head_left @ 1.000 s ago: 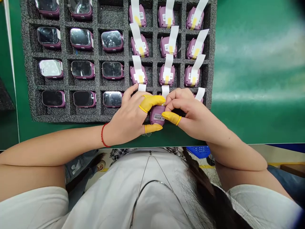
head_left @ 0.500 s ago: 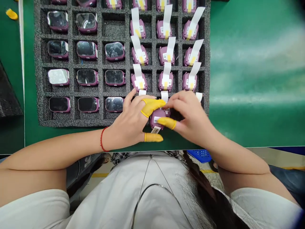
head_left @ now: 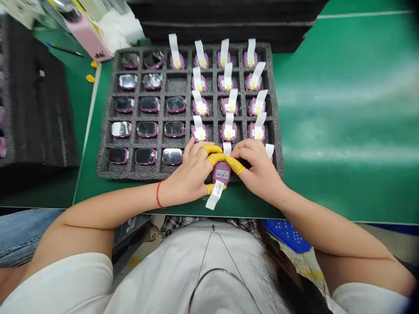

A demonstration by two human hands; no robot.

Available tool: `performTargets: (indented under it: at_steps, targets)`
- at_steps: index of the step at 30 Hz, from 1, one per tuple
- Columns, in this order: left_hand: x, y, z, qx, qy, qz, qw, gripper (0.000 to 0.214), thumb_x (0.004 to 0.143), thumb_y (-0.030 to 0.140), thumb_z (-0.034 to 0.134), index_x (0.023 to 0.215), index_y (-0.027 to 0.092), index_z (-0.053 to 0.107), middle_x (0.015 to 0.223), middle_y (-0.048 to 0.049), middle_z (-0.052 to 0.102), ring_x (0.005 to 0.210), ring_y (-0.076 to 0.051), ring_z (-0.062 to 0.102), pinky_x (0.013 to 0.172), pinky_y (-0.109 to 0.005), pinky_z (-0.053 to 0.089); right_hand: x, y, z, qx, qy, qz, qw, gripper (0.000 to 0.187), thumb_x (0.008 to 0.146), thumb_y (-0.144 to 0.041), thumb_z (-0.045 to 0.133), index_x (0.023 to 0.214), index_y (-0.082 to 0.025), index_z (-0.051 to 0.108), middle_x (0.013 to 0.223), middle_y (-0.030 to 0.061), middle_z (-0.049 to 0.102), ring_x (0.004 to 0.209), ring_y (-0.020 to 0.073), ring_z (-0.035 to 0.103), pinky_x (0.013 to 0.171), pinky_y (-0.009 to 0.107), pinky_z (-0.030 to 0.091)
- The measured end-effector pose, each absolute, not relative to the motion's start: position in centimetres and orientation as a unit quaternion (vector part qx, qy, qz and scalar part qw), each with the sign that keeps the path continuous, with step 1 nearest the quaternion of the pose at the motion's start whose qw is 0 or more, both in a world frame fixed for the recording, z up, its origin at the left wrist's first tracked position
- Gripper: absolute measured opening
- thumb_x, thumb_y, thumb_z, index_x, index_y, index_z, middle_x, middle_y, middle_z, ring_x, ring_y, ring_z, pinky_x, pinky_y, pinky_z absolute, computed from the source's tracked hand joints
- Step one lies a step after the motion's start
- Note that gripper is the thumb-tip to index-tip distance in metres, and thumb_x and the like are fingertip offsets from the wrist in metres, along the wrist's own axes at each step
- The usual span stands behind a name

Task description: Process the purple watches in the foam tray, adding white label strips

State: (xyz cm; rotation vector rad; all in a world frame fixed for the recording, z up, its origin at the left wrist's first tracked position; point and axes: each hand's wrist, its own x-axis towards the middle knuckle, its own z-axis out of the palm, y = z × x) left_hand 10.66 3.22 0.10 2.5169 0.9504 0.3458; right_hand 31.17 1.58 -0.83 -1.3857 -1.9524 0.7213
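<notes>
A purple smartwatch body [head_left: 221,172], back side up with a printed label, is held over the tray's front edge. My left hand [head_left: 191,171] grips it from the left, thumb beneath and yellow-cotted fingers at its upper edge. From its lower end a white paper strip [head_left: 212,198] with a small printed label hangs down. My right hand [head_left: 258,168] is closed in a pinch at the watch's top edge, meeting the left fingertips; anything between those fingers is hidden. Below both hands lies the black foam tray [head_left: 101,171], holding purple watches.
In the tray, left-hand watches such as this one [head_left: 147,129] lie screen up; right-hand ones show backs with white strips and yellow tape. Behind stand stacked black trays [head_left: 222,26]. A pink bottle [head_left: 88,35] and a pen [head_left: 64,49] are at back left. The green table [head_left: 343,131] extends right.
The view has shifted, showing more of the table's back. My right thumb has moved from the watch's back to its top edge. The white strip now hangs out further below the watch.
</notes>
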Motion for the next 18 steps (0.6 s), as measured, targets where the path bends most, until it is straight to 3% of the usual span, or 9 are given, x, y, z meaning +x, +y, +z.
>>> performTargets:
  at_steps: [6,8,10,12,14,18]
  targets:
    - [11.4,3.2,1.0,0.859,0.372,0.162,0.311,0.036,0.084,0.031,0.065,0.117,0.022,0.054,0.110,-0.0046,0.065,0.108,-0.021,0.059,0.120,-0.061,0.017,31.7,1.9,-0.9,-0.536,-0.711,0.243,0.386,0.004,0.086,-0.021,0.059,0.086,-0.023,0.062,0.095,0.0048,0.062,0.094,0.0228,0.054,0.085,0.043,0.043]
    - [11.6,3.9,1.4,0.830,0.383,0.190,0.357,0.027,0.084,0.032,0.068,0.108,0.023,0.059,0.100,-0.0008,0.068,0.096,-0.018,0.063,0.115,-0.055,0.032,32.1,2.2,-0.8,-0.544,-0.693,0.229,0.414,0.006,0.086,-0.022,0.058,0.090,-0.024,0.063,0.096,0.0050,0.062,0.097,0.0236,0.054,0.086,0.044,0.044]
    - [11.4,5.9,2.1,0.793,0.419,0.230,0.379,0.021,0.085,0.030,0.067,0.102,0.022,0.060,0.096,-0.0004,0.069,0.088,-0.016,0.065,0.100,-0.043,0.049,32.4,2.5,-0.8,-0.554,-0.674,0.230,0.430,0.006,0.087,-0.023,0.057,0.089,-0.025,0.063,0.097,0.0053,0.062,0.099,0.0241,0.054,0.085,0.044,0.045]
    - [10.8,9.4,2.7,0.751,0.490,0.273,0.348,0.015,0.091,0.027,0.059,0.104,0.019,0.059,0.097,-0.0030,0.069,0.084,-0.014,0.066,0.082,-0.031,0.054,32.6,2.7,-0.8,-0.561,-0.660,0.240,0.437,0.007,0.087,-0.025,0.057,0.089,-0.025,0.063,0.098,0.0056,0.062,0.099,0.0244,0.054,0.084,0.045,0.045]
    - [9.8,14.0,3.1,0.732,0.540,0.293,0.293,0.021,0.098,0.022,0.041,0.111,0.016,0.057,0.105,-0.0074,0.067,0.088,-0.014,0.065,0.082,-0.029,0.053,32.6,2.9,-0.9,-0.564,-0.655,0.248,0.437,0.007,0.086,-0.025,0.056,0.088,-0.025,0.063,0.097,0.0057,0.063,0.099,0.0248,0.054,0.083,0.045,0.046]
    - [7.5,21.9,2.6,0.728,0.603,0.248,0.212,0.020,0.092,0.014,0.048,0.107,0.009,0.059,0.103,-0.0121,0.067,0.088,-0.017,0.062,0.083,-0.029,0.049,32.4,2.9,-1.1,-0.562,-0.660,0.249,0.432,0.008,0.085,-0.026,0.057,0.087,-0.025,0.064,0.097,0.0059,0.064,0.101,0.0258,0.055,0.084,0.046,0.047]
